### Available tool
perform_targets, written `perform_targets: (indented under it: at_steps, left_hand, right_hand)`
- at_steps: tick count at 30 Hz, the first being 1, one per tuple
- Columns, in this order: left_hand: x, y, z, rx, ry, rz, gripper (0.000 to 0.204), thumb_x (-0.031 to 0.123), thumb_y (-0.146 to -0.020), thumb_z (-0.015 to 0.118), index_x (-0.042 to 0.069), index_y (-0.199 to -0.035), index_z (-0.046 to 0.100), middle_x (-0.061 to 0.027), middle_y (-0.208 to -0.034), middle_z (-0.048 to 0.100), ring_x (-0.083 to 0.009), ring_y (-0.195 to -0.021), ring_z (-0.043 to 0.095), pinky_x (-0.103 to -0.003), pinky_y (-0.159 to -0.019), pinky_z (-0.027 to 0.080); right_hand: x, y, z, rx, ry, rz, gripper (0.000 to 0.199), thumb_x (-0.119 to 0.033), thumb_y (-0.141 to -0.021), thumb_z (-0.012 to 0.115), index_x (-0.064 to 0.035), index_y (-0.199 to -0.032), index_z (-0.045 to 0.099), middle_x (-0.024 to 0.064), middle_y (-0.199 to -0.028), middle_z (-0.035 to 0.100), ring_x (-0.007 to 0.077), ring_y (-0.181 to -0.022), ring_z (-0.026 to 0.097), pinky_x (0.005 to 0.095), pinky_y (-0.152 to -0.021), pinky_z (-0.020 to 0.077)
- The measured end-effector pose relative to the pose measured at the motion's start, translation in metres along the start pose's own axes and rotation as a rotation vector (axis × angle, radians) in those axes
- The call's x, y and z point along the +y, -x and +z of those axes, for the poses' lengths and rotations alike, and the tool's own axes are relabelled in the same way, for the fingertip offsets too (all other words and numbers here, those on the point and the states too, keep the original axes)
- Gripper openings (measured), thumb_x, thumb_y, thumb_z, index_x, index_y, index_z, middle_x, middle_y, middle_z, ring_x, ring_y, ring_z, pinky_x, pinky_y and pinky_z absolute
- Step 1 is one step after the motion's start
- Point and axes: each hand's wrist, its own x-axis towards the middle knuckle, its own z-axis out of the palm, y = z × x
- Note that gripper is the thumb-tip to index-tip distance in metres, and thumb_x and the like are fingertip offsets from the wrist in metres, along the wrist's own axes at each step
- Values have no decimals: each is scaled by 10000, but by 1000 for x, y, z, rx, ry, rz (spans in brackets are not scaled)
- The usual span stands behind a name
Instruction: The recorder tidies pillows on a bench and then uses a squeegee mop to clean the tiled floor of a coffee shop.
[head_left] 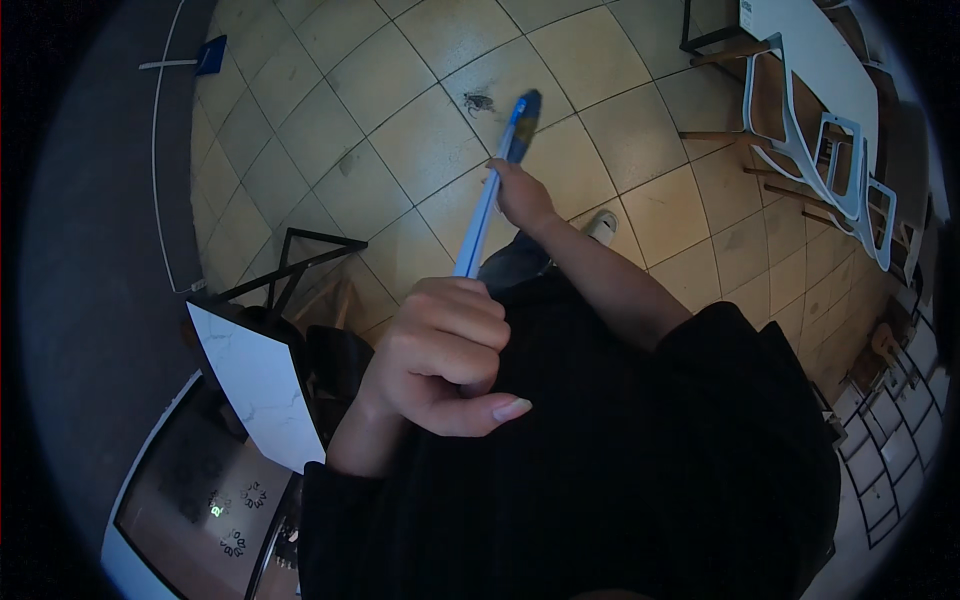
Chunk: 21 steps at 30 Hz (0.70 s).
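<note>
Both hands grip a broom (pixel 478 225) with a light blue stick, held slanting down and away from my body. My left hand (pixel 440 350) is closed round the top end of the stick, close to my chest. Farther down, my right hand (pixel 522 197) wraps round the stick just above the broom's head. The blurred dark bristles (pixel 523 140) are low over the tiled floor (pixel 400 130). A small dark clump of dirt (pixel 478 102) lies on the tiles just left of the bristles, apart from them.
At the right stand chairs (pixel 785 130) beside a white table (pixel 840 75). To my left is a marble-patterned tabletop (pixel 255 385) on black legs. A blue flat piece (pixel 210 56) with a white rod is by the far left wall. My shoe (pixel 602 226) shows below my right forearm.
</note>
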Motion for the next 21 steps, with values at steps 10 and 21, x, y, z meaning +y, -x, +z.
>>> perform_targets:
  at_steps: [10, 21]
  left_hand:
    - [54, 16, -31, 346, 53, 105, 496, 276, -904, 697, 68, -529, 447, -29, -505, 426, -180, -421, 426, -353, -468, 293]
    - [3, 51, -16, 228, 246, -144, 516, 139, -964, 632, 43, -527, 376, -58, -486, 374, -195, -419, 407, -353, -469, 293]
  right_hand:
    - [-70, -26, -30, -117, 97, -106, 294, -199, -969, 593, -170, -1258, 549, 168, -1087, 663, 390, -1018, 673, 486, -845, 558]
    - [21, 104, -36, -280, 213, 190, 315, -202, -914, 662, -75, -1193, 590, 239, -1060, 702, 424, -999, 684, 511, -853, 545]
